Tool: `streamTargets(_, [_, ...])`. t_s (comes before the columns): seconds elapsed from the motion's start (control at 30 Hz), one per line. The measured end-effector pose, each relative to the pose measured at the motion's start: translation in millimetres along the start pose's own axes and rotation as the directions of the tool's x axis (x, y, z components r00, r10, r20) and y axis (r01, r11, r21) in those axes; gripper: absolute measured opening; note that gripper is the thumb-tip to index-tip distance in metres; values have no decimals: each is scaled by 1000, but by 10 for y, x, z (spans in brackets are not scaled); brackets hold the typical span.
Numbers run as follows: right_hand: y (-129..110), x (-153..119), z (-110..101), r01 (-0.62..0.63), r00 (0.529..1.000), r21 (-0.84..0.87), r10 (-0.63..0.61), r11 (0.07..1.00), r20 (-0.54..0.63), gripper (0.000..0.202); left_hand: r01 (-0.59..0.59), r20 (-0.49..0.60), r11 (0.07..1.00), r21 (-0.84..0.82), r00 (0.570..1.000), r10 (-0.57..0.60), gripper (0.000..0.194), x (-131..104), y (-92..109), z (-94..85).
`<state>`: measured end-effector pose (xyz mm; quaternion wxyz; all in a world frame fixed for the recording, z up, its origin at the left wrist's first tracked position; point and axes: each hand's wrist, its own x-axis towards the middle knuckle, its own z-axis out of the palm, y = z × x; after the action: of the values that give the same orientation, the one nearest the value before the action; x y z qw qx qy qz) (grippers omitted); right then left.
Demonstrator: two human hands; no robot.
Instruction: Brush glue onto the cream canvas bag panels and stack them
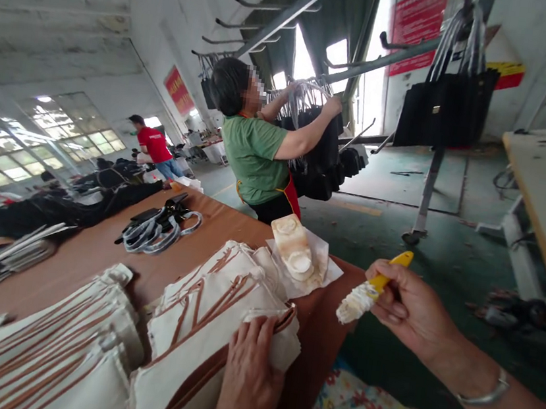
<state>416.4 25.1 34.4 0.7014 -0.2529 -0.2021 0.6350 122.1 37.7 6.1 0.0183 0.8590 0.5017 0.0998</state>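
In my right hand (398, 299) is a yellow-handled brush (383, 278), its bristles coated with white paste and pointing left, off the table's edge. My left hand (253, 368) presses down on the nearest of the cream fabric pieces with brown trim (208, 329), fingers bent over its upper edge near a curved brown strip. Beyond that stack, a stained cream container (293, 243) lies on a white sheet (327, 254) near the table corner. More cream pieces with brown strips (62, 338) are piled in an overlapping row at the left.
Black straps in clear wrap (161, 224) lie on the brown table (236, 216). A person in green (254, 149) handles black bags at a rack just past the table. Another person in red (154, 143) stands farther back.
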Motion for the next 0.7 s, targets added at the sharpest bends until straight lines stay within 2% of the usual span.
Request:
streamTargets(0.13, [26,38,-116,4,1000,22,-4,1000,-10,20,127,-83,984,-126,987,-138,39,123,-65,12])
streamTargets(0.23, [52,71,-115,19,1000,17,-20,1000,21,23,169,-139,943,-287,966,-216,29,202,-80,4])
streamTargets(0.4, [78,88,86,86,995,-50,-83,995,59,27,174,-68,744,-645,957,-282,34,184,-27,-184])
streamTargets(0.57, [74,51,458,172,983,-117,-163,978,81,22,297,87,581,-758,929,-361,45,44,5,-472])
streamTargets(0.7, [62,20,695,199,976,-225,-173,954,133,25,327,121,462,-824,899,-420,50,-51,93,-651])
